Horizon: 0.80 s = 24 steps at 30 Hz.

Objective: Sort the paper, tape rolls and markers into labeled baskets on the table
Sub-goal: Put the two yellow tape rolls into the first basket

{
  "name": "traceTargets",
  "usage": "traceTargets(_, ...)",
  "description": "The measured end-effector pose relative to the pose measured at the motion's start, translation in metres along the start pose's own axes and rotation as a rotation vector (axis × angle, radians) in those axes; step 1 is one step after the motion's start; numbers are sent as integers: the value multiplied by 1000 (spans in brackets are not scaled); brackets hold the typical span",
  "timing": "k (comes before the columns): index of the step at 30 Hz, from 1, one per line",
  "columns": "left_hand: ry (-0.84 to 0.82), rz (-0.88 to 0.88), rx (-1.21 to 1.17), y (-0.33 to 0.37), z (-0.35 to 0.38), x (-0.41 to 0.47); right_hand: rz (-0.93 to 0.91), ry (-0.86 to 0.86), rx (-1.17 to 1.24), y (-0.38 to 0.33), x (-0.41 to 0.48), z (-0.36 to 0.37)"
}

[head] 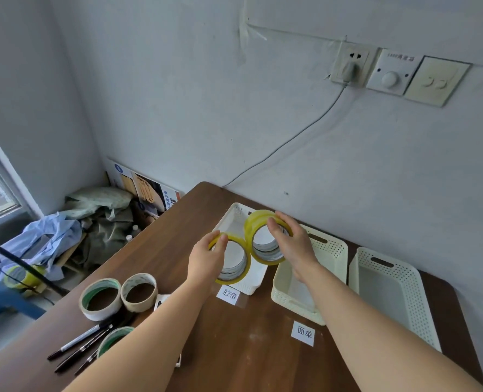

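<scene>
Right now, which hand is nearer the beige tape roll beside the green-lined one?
Left. The left hand, gripping a yellow tape roll, is just right of the beige roll; the right hand, gripping a second yellow roll, is farther right.

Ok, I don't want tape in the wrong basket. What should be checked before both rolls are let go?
1. Left hand grips left roll: ok.
2. Right hand grips right roll: ok.
3. Both rolls above the white basket: ok.
4. Tape label at that basket's near end: ok.
5. Basket floor free under the rolls: cannot tell, mostly hidden.
</scene>
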State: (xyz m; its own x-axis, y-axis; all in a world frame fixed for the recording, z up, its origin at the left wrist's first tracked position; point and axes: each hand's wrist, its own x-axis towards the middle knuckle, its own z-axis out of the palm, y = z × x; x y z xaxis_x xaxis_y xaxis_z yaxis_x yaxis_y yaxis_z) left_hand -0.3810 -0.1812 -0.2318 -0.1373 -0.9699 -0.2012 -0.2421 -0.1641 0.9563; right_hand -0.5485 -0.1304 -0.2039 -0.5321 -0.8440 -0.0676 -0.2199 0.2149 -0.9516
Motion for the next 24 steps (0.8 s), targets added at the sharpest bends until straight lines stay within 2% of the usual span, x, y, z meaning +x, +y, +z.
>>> traceTargets(13,-15,-333,-86,-13,46,88,125,-44,-55,23,103,15)
traceTargets(24,-83,-498,16,-32,63,136,310,-78,-78,66,156,34)
